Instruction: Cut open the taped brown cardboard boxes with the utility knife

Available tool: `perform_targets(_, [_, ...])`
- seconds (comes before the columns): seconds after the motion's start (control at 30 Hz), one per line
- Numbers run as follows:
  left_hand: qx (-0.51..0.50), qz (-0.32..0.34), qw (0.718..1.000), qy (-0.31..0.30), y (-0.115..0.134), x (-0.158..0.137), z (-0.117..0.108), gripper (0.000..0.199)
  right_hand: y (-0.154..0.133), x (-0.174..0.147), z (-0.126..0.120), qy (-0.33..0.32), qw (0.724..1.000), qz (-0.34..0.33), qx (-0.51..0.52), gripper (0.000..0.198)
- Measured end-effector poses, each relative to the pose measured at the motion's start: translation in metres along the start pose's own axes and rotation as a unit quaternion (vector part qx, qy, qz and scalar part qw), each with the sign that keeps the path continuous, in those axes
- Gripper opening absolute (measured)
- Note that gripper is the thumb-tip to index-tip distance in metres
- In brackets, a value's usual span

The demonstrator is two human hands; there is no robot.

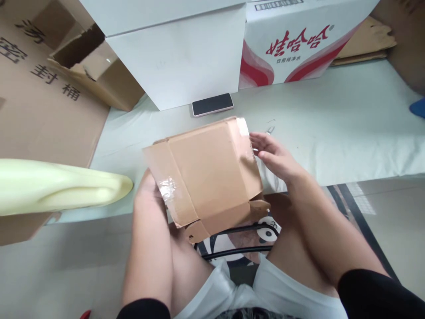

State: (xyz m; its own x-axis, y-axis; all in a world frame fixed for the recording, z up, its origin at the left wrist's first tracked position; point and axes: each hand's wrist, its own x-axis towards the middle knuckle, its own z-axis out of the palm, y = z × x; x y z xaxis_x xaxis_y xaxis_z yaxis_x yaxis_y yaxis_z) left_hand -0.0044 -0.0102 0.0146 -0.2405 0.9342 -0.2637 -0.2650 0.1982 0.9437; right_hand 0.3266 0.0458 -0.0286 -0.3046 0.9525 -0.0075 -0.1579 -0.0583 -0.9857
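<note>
A brown cardboard box (206, 170) is held tilted over the front edge of the table, its end flaps loose along the lower side. Clear tape (168, 188) shines on its left flap, and a white patch (243, 127) marks the upper right corner. My left hand (148, 188) grips the box's left side from behind and below; its fingers are hidden by the cardboard. At the right edge is my right hand (270, 153), fingers stretched out and thumb apart, the fingertips at or just beside the flap. Whether they touch it is unclear.
Behind the box lies a phone (213, 105) before a white carton (186, 62) and a red-and-white carton (288, 55). An open brown box (113, 79) stands back left. A pale yellow object (66, 186) juts in from the left. Something blue (418, 107) is at far right.
</note>
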Motion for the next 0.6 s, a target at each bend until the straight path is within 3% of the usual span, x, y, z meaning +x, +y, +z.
perform_targets(0.07, [-0.005, -0.026, 0.999, -0.035, -0.001, -0.002, 0.007, 0.049, 0.002, -0.003, 0.008, -0.038, 0.999, 0.012, -0.007, 0.076])
perform_targets(0.2, [-0.022, -0.030, 0.998, -0.060, -0.004, -0.002, 0.013, 0.055, 0.001, -0.003, 0.019, 0.006, 1.000, 0.013, 0.014, 0.083])
perform_targets(0.37, [-0.015, -0.004, 0.999, -0.045, -0.003, 0.004, 0.018, 0.043, -0.003, -0.003, 0.022, 0.020, 0.998, 0.050, 0.041, 0.063])
perform_targets(0.5, [-0.026, 0.033, 0.998, -0.047, -0.009, 0.009, 0.024, 0.066, 0.001, -0.001, 0.023, 0.114, 0.992, 0.052, 0.006, 0.049])
perform_targets(0.6, [-0.007, 0.000, 0.998, -0.070, -0.022, 0.012, 0.026, 0.057, 0.003, 0.002, 0.024, 0.162, 0.985, 0.058, -0.023, 0.040])
